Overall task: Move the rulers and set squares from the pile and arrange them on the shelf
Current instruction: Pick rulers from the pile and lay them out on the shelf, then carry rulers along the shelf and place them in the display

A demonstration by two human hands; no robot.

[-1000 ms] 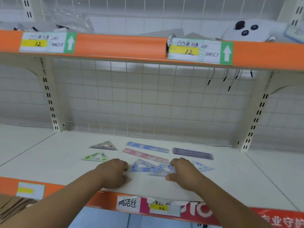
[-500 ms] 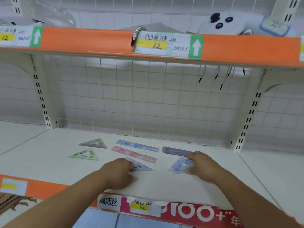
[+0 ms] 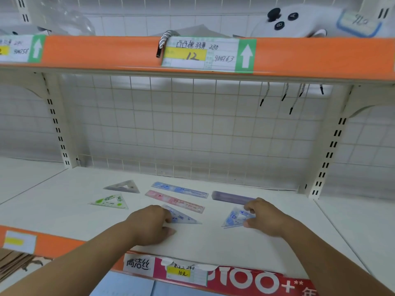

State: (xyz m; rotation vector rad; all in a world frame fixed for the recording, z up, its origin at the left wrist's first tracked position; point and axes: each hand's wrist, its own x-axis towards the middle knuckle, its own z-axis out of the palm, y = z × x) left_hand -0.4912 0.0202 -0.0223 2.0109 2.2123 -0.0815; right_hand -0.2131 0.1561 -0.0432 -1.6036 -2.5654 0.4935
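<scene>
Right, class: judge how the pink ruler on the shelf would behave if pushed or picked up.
The pink ruler lies flat on the smooth white shelf, so it would probably slide, not roll. It looks thin, likely light. Lying flush, its edge may be hard to pinch.

**One camera, worn on my head**

My only view is a wide-angle one from my head, looking forward and slightly down. It sits close to the shelf point(image 3: 64, 210) and faces its wire grid back point(image 3: 192, 124) squarely. The upper shelf's orange edge point(image 3: 106, 52) crosses the top of the view. My left hand point(image 3: 149, 225) and right hand point(image 3: 265, 218) reach in from below.
</scene>
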